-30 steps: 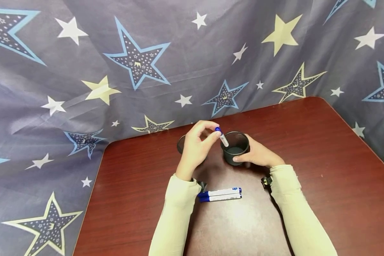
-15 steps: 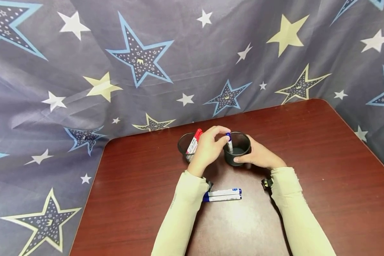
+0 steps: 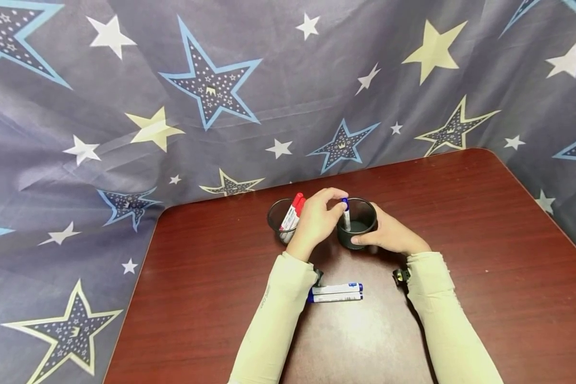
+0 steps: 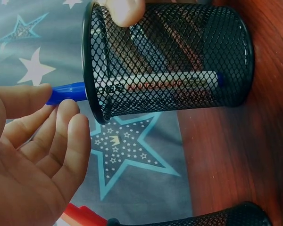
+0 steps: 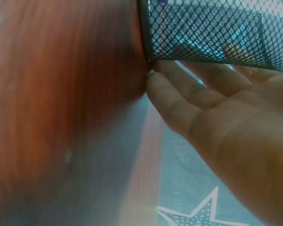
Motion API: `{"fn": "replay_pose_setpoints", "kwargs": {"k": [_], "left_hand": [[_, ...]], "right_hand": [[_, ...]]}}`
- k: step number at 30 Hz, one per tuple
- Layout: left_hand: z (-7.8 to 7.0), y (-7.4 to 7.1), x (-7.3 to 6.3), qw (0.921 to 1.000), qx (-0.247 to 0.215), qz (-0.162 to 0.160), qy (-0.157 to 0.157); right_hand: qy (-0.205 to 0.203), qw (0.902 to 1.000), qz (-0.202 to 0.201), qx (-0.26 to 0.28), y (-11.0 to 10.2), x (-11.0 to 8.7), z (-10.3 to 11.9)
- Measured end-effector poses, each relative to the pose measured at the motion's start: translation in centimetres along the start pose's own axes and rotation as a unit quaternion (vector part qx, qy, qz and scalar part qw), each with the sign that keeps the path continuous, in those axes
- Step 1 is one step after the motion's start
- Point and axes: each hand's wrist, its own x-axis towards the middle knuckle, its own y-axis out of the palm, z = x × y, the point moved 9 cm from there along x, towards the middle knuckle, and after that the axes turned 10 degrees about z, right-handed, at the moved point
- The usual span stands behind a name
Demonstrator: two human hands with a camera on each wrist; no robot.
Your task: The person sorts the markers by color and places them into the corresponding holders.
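Note:
My left hand [image 3: 317, 221] pinches the blue cap end of a whiteboard marker [image 4: 155, 82] between thumb and fingers. The marker's white body is down inside a black mesh pen cup [image 4: 179, 52], its lower end near the bottom. My right hand [image 3: 389, 232] holds that cup from its right side, the thumb on the near wall; in the right wrist view the fingers [image 5: 174, 103] lie along the mesh. Left of it stands a second mesh cup [image 3: 274, 221] with red markers [image 3: 292, 213] leaning in it, partly hidden by my left hand.
Two blue markers [image 3: 338, 293] lie side by side on the reddish-brown table [image 3: 211, 282], nearer me, their left ends partly covered by my left sleeve. Behind the table hangs a grey curtain with stars [image 3: 288, 96].
My left hand has moved right and lowered the blue marker from above the rim into the right cup. The red markers have come into view. My right hand still holds the cup.

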Motion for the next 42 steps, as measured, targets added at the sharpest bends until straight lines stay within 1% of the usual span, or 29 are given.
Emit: {"fn": "replay_pose_setpoints", "kwargs": {"k": [7,12,24,30,33,35,38,40,42], "left_hand": [[0.1,-0.3,0.1,0.9999,-0.01,0.001,-0.007],[-0.2,-0.4,0.2,1.0,-0.004,0.003,-0.006],[-0.4,-0.9,0.3,0.9999,-0.004,0.005,-0.009],[-0.2,-1.1,0.2,0.9999,0.0,0.002,-0.016],[-0.4,-1.4,0.1,0.9999,-0.003,0.0,-0.014],[-0.7,-1.8,-0.1,0.9999,-0.003,-0.005,-0.011],[-1.0,-2.9,-0.9,0.9997,-0.01,-0.021,-0.006],[-1.2,-3.8,-1.8,0.9993,-0.014,-0.034,-0.002],[-1.3,-4.5,-2.9,0.9991,-0.021,-0.037,0.003]], "right_hand": [[0.003,0.9999,-0.006,-0.013,-0.1,0.1,-0.2],[0.001,0.9998,-0.008,-0.018,-0.2,0.0,-0.1],[-0.018,0.9991,-0.012,-0.037,-0.4,0.0,0.4],[-0.013,0.9988,-0.013,-0.045,-0.4,-0.1,0.1],[-0.012,0.9986,-0.017,-0.049,-0.5,-0.1,0.0],[-0.012,0.9986,-0.018,-0.049,-0.5,-0.2,0.0],[-0.012,0.9987,-0.015,-0.047,-0.4,-0.1,0.1],[-0.013,0.9988,-0.013,-0.046,-0.3,-0.1,0.1],[-0.015,0.9987,-0.014,-0.047,-0.3,-0.1,0.1]]}}
